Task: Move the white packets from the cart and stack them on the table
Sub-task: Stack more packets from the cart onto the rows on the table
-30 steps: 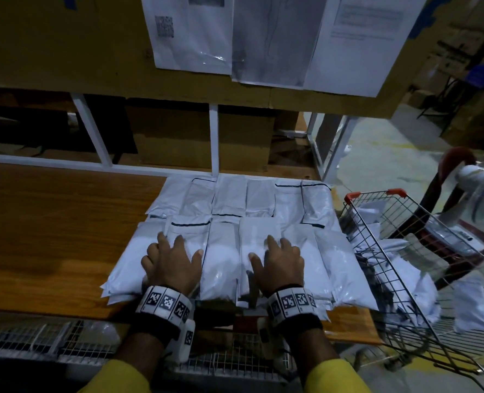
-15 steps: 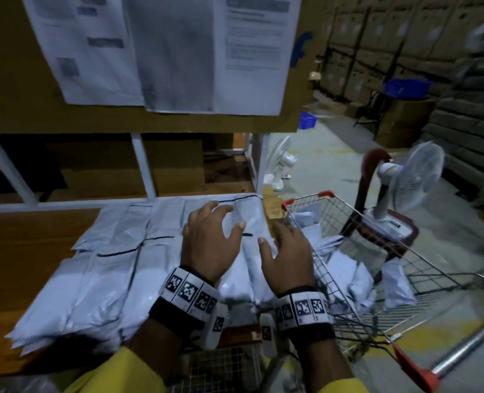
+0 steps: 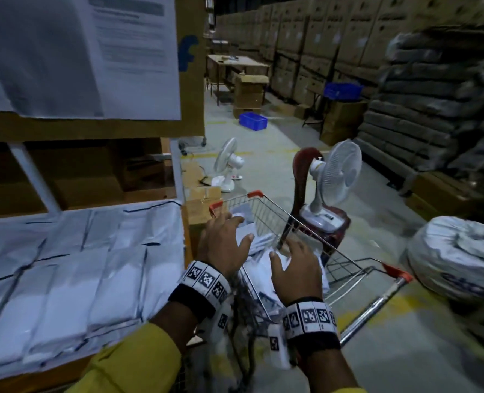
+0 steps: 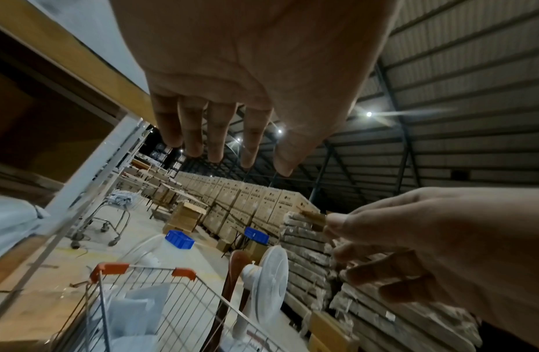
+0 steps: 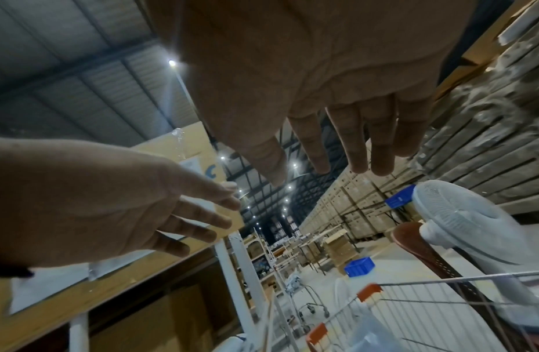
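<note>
White packets [image 3: 73, 268] lie stacked in two rows on the wooden table [image 3: 22, 381] at the left. More loose white packets [image 3: 260, 268] sit inside the wire cart [image 3: 266, 205] to the table's right, also seen as white packets [image 4: 132, 314] in the left wrist view. My left hand [image 3: 229, 239] hovers open over the cart's near left rim, fingers spread and empty. My right hand [image 3: 291, 265] hovers open above the packets in the cart, holding nothing. Both palms show empty: left hand [image 4: 220, 147], right hand [image 5: 331, 162].
A white fan [image 3: 337, 177] stands on a red chair [image 3: 306, 177] just behind the cart. Another fan [image 3: 229, 163] sits on the floor. A large white bundle [image 3: 456, 256] lies at the right. Blue crates [image 3: 253, 121] and stacked cartons [image 3: 320, 38] line the aisle.
Both hands left the packets on the table and swung right to hover over the cart. The head view turned right with them.
</note>
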